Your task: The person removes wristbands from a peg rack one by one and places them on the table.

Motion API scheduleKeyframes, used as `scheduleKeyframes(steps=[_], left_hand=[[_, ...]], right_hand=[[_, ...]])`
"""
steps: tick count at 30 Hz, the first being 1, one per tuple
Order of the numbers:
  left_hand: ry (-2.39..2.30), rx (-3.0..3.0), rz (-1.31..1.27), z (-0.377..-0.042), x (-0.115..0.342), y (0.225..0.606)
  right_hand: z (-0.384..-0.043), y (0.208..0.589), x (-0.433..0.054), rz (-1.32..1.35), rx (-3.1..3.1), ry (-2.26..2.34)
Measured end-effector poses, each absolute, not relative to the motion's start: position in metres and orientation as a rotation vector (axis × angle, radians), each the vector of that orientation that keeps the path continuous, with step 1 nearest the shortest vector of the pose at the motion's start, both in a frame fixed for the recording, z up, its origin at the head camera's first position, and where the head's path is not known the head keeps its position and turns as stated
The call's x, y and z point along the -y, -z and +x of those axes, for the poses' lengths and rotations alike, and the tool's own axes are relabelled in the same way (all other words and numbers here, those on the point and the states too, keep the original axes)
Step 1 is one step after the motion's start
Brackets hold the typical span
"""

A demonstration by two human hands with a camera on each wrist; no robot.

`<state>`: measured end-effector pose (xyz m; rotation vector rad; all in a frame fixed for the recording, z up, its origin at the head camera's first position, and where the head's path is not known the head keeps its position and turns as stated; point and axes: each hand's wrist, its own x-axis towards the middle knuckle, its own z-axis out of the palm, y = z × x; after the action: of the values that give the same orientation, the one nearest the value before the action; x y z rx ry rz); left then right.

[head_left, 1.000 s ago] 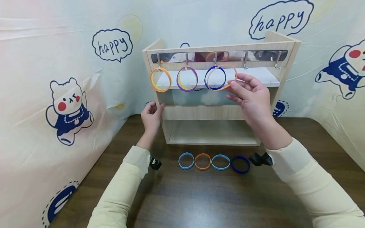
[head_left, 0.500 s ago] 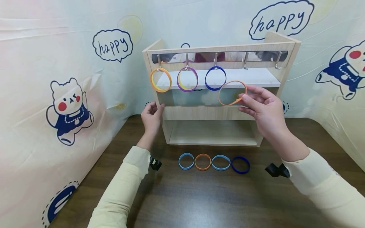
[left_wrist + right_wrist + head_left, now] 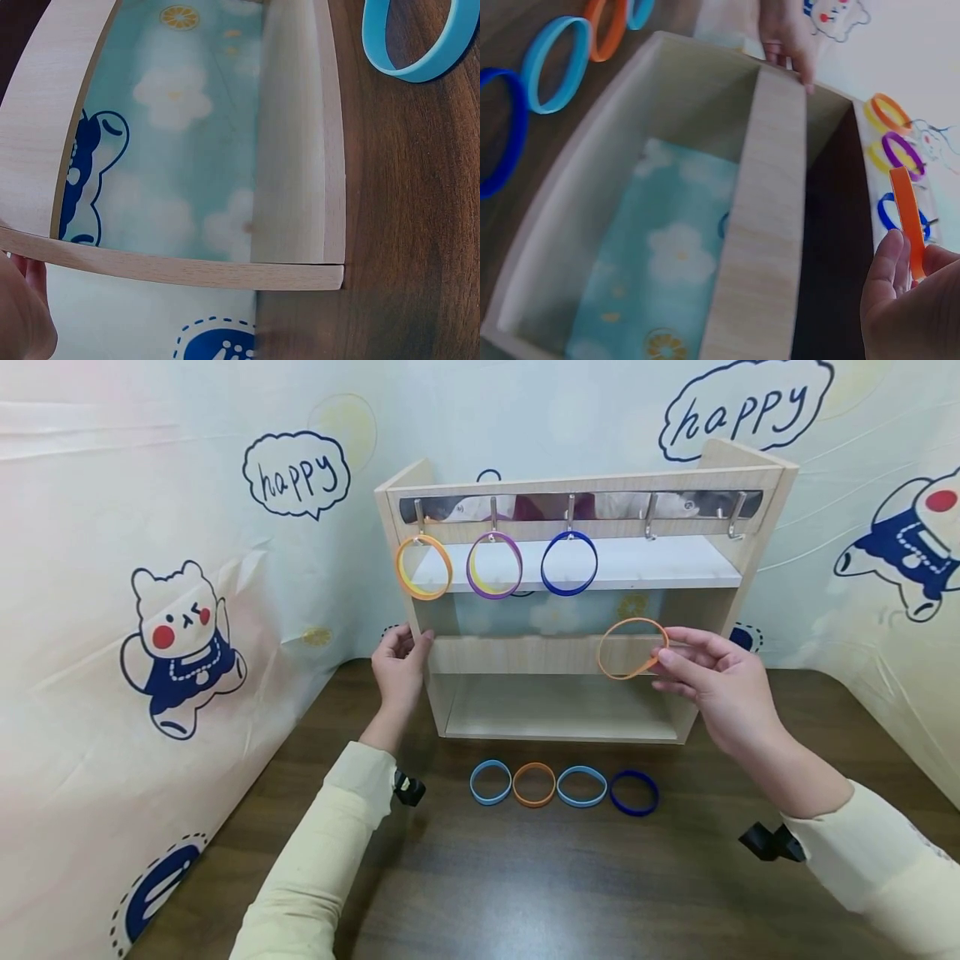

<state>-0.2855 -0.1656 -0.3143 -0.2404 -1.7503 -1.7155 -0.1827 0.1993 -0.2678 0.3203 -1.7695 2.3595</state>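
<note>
My right hand (image 3: 723,689) pinches an orange silicone wristband (image 3: 632,649) between thumb and fingers, in front of the rack's middle board. The right wrist view shows this band edge-on, standing up from the fingertips. With my left hand (image 3: 401,664) I hold the left side panel of a wooden shelf rack (image 3: 517,656), thumb at its front edge. Metal hooks along the top carry an orange and yellow pair of wristbands (image 3: 405,585), a purple and yellow pair (image 3: 519,560) and a dark blue wristband (image 3: 545,578). The two hooks on the right (image 3: 651,518) bear no bands.
On the brown table (image 3: 525,885), before the rack, lie a light blue wristband (image 3: 472,783), an orange one (image 3: 534,806), another light blue one (image 3: 582,804) and a dark blue one (image 3: 634,812) in a row. A printed cloth (image 3: 315,585) surrounds the table's back and sides.
My right hand has drawn the orange wristband down and to the right, away from the hung dark blue one. The left hand stays at the side panel.
</note>
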Motion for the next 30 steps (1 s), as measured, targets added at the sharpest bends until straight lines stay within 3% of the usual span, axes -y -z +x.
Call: scheduleKeyframes(steps=[30], left_hand=[[1.733,1.768,-0.198,-0.284,0.165,0.313]], right_hand=[[-0.173,0.352,-0.247,0.168,2.182,-2.342]])
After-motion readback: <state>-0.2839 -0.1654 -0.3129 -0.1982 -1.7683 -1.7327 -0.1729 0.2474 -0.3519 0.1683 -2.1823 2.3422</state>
